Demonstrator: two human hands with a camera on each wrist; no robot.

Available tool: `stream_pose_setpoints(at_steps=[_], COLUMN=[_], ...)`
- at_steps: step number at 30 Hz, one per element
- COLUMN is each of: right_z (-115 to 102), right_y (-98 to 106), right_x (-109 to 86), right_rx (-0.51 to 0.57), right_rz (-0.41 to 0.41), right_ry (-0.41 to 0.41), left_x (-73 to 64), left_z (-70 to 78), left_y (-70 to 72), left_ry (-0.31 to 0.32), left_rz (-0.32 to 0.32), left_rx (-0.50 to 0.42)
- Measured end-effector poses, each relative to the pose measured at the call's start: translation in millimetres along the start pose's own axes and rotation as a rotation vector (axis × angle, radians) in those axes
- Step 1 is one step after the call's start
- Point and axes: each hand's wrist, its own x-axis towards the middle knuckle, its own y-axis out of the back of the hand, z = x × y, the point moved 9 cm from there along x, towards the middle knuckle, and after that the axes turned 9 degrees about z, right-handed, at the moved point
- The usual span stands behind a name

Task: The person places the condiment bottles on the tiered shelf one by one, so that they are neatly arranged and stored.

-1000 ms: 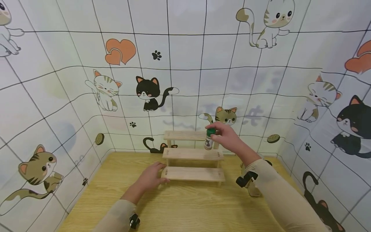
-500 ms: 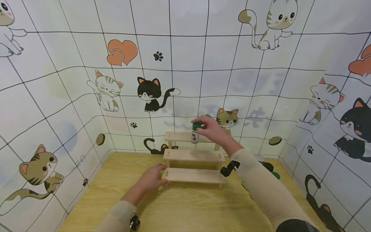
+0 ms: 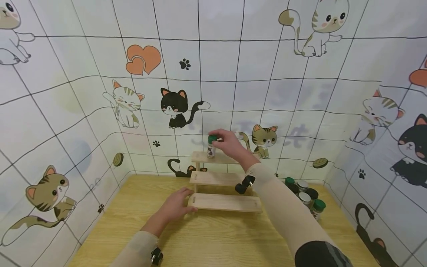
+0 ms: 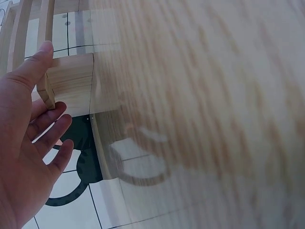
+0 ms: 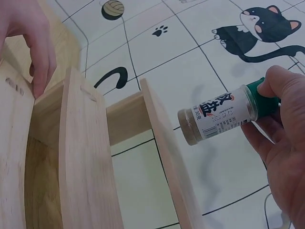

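A small spice jar (image 3: 211, 150) with a green cap and a white label is held upright by the cap in my right hand (image 3: 228, 142). In the right wrist view the jar's base (image 5: 189, 128) appears just off the top board (image 5: 167, 152); contact is hard to judge. The jar is over the left part of the top tier of a three-step wooden shelf (image 3: 225, 202). My left hand (image 3: 175, 204) grips the left end of the lowest step. In the left wrist view, its thumb (image 4: 40, 62) lies on one side of the board and its fingers (image 4: 55, 129) on the other.
Several jars with green, white and black caps cluster on the wooden table (image 3: 213, 244) right of the shelf, including a green-capped jar (image 3: 318, 208). Behind rises a tile-patterned wall covering (image 3: 220, 92) with cartoon cats, which also wraps both sides.
My right hand has carried the jar leftward and slightly up, from the right part of the shelf to above its top-left part. More jars at right are now uncovered. The left hand has stayed put.
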Motion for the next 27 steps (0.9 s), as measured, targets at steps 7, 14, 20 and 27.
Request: stream_pose_setpoints(at_steps=[7,14,20,27], right_z=[4,14,13,10], right_y=[-19,-30,-37,-43], right_x=[17.1,24.4,25.2,25.2], right_rx=[0.007,0.017,0.025,-0.012], right_rz=[0.02,0.035,0.035,0.019], right_ry=[-0.007,-0.046,-0.045,-0.033], left_x=[-0.9,0.3,1.1,1.6], left_z=[-2.4,-2.8,-4.2,-9.7], left_y=[0.1,0.2,-2.7,-5.5], left_ry=[0.011,-0.014,-0.008,0.023], left_rz=[-0.011,0.006,-0.005,-0.022], left_rx=[-0.007,-0.014,-0.017,-0.001])
